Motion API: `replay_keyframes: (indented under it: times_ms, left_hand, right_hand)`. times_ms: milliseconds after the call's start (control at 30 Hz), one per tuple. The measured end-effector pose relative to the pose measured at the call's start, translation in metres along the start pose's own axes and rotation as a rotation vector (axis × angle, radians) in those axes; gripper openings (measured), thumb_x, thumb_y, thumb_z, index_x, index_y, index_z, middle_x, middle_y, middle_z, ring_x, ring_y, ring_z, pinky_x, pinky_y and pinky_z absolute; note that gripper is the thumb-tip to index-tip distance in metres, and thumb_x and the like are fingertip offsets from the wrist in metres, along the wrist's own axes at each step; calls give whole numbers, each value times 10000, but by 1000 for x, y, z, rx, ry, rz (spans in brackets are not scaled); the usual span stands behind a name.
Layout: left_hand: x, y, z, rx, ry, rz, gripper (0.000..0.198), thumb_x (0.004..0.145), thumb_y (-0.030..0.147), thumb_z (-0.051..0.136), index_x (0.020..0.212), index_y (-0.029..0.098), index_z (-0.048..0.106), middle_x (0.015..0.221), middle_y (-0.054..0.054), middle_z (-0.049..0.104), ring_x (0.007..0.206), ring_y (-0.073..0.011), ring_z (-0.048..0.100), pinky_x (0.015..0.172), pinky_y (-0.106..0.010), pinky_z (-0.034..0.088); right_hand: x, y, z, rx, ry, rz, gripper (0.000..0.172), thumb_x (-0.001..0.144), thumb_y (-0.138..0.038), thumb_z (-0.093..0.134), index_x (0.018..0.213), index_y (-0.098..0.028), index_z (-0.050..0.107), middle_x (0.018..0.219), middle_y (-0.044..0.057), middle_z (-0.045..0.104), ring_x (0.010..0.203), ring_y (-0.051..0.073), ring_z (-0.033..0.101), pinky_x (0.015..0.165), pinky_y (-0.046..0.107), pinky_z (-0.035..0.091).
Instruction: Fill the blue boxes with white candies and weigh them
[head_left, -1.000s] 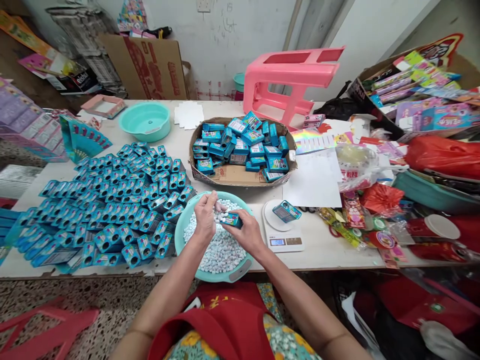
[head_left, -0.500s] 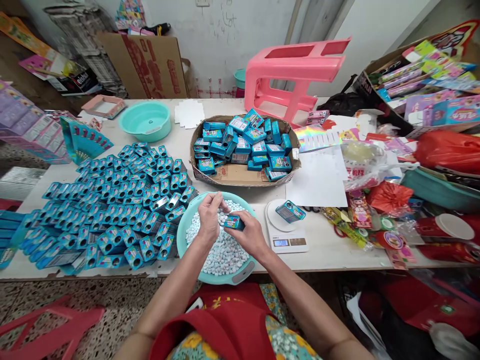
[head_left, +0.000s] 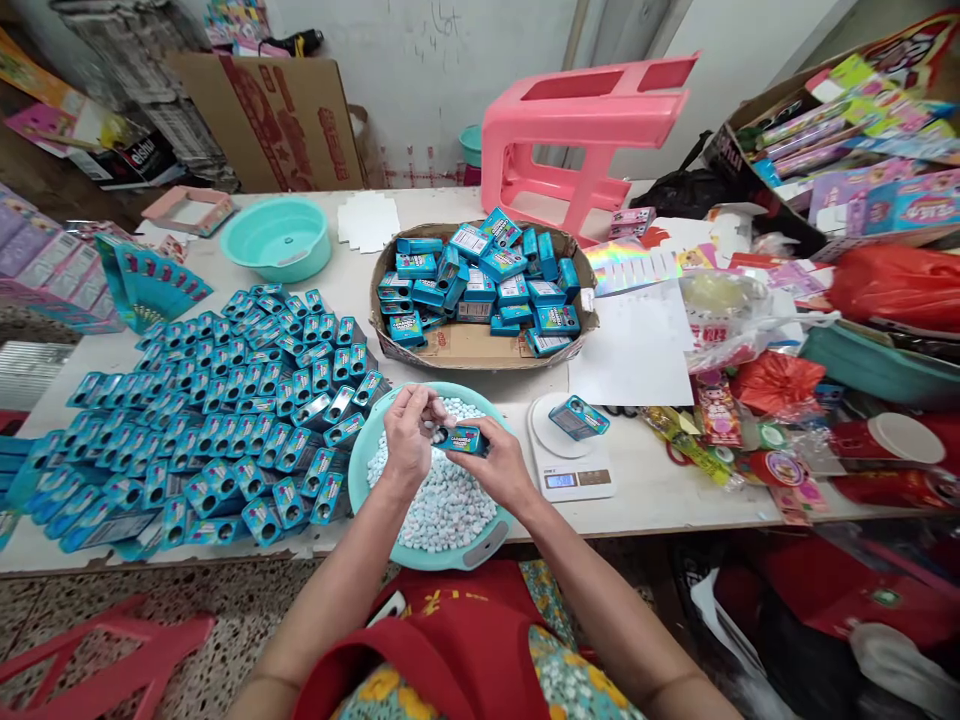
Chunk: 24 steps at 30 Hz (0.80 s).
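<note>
My right hand [head_left: 496,468] grips a small teal candy box [head_left: 461,439] above a mint-green basin [head_left: 480,548] heaped with small white and pale blue candies [head_left: 442,505]. My left hand [head_left: 409,440] is curled at the box's left end, fingers pinched together, apparently on candies I cannot make out clearly. Just to the right, a second teal box [head_left: 577,417] lies on a small white digital scale [head_left: 570,480].
Several open teal boxes [head_left: 217,420] lie in rows at left. A cardboard tray [head_left: 465,350] behind the basin holds more boxes. An empty green basin [head_left: 276,238], a pink stool [head_left: 581,135], white paper [head_left: 634,345] and wrappers and bags at right crowd the table.
My hands stayed over the basin with the box. The loose candies seen in my left palm a second ago no longer show. The view shifted slightly.
</note>
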<state>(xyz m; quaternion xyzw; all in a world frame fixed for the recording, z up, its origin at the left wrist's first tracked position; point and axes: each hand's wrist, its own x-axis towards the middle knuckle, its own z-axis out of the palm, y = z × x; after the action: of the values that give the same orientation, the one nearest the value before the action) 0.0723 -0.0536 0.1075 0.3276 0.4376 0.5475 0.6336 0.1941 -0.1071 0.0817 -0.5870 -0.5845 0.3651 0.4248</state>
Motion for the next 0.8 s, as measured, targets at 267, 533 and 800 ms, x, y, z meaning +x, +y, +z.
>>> replay_keyframes:
  times_ms: [267,533,800]
  left_hand:
    - [7,-3,-5,32,-130,-48,228,804,416,563,782,190,539,558,39,494,382,-66,393,413,-216,358]
    - [47,-75,-64,1264,-183,208,276,807,379,553,994,186,619,1121,-120,594,1111,-289,500,961,-427,366]
    - [19,-111,-53,1622,-314,-7,274,863,350,449,1050,216,598,1072,-91,608,1014,-254,553,853,-356,403]
  right_hand:
    - [2,8,4,131,-26,42,297,690,-331,747,947,-208,661,932,24,652,889,199,600,836,333,456]
    - [-11,3,-42,164,50,14,358,687,-337,768,1005,-234,641,1037,48,623,1006,219,586,904,354,455]
    - [-5,4,-35,97,64,14,342,706,-347,753,1003,-231,630,990,34,630,943,209,598,853,349,472]
